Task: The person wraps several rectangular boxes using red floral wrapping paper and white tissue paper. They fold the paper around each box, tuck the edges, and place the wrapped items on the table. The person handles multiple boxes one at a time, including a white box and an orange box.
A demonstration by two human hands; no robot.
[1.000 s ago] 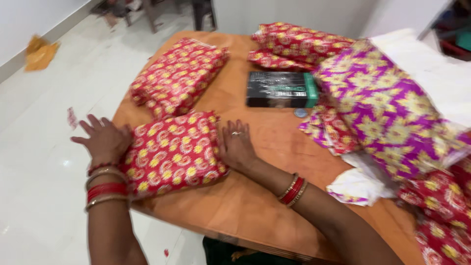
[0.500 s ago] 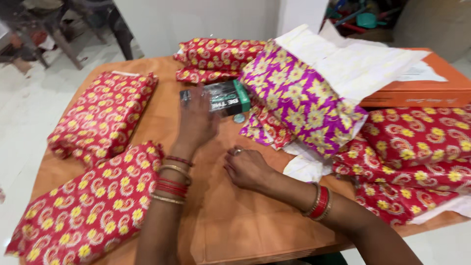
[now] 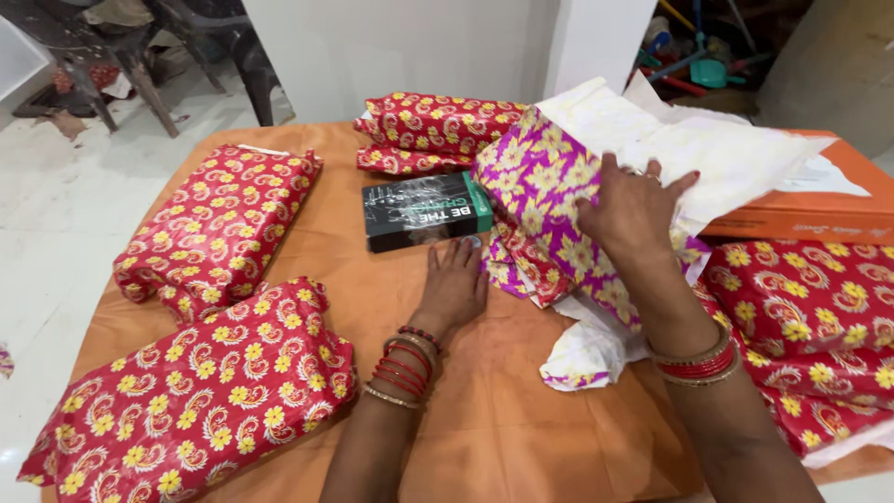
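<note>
Purple wrapping paper [image 3: 559, 200] slanting down-right under flat right hand [image 3: 631, 207], grip apart; left hand [image 3: 453, 289] flat too

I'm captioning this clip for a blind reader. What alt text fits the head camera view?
A person's right hand rests on purple-and-yellow wrapping paper while the left hand lies flat on an orange table beside a black-and-green box. Red, yellow-patterned wrapped parcels lie around them.
</note>
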